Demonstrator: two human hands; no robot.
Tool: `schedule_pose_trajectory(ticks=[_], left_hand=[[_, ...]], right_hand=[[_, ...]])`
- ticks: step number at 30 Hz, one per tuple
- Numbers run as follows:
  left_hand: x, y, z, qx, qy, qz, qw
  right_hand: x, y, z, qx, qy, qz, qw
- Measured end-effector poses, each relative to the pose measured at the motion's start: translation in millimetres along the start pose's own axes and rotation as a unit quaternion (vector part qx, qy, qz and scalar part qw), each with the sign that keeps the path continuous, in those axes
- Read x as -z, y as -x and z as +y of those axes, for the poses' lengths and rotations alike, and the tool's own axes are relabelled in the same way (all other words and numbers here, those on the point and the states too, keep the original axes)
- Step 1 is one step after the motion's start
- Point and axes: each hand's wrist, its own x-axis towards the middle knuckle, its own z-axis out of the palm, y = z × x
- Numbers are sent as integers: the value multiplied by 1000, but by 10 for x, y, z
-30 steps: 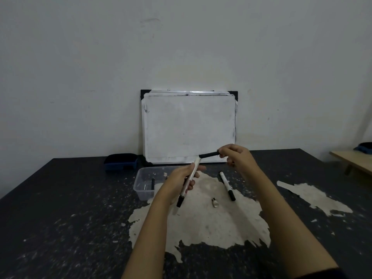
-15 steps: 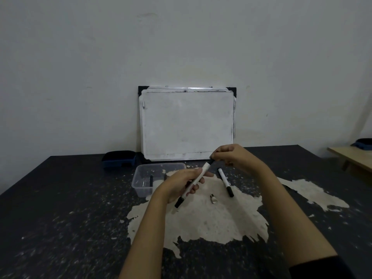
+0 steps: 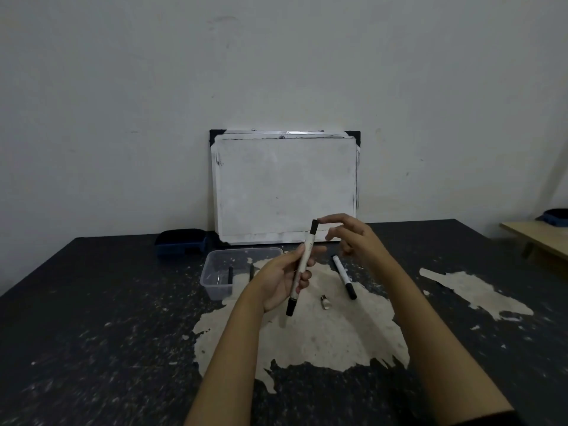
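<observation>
My left hand (image 3: 281, 279) grips a white marker (image 3: 302, 265) round its barrel and holds it nearly upright above the table, a black cap on its top end and a black end at the bottom. My right hand (image 3: 353, 238) hovers just right of the marker's top. Its fingers are loosely spread, the forefinger tip is close to the cap, and it holds nothing. A white board (image 3: 285, 187) with black corners leans against the wall behind my hands.
A second marker (image 3: 344, 276) lies on the worn black table (image 3: 92, 318), with a small metal piece (image 3: 325, 301) near it. A clear plastic tub (image 3: 229, 272) holding dark sticks stands left of my hands, a dark blue eraser (image 3: 181, 241) behind it. A wooden bench (image 3: 538, 238) is at the right edge.
My right hand brought the black cap onto the marker's top end and let go. My left hand tilted the marker more upright.
</observation>
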Motion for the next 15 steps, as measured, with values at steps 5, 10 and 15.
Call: schedule_pose_trajectory(ticks=[5,10,15], left_hand=[[-9,-4,-21,1,1,9,1000],[8,1,-27,-3,6,26,1000],[6,-22,-47,6,8,31,999]], right_hand=[[-60,39,-41,15,17,-1,1000],[-36,74,11,13,-7,-1,1000],[-67,119,-13,-3,28,-26,999]])
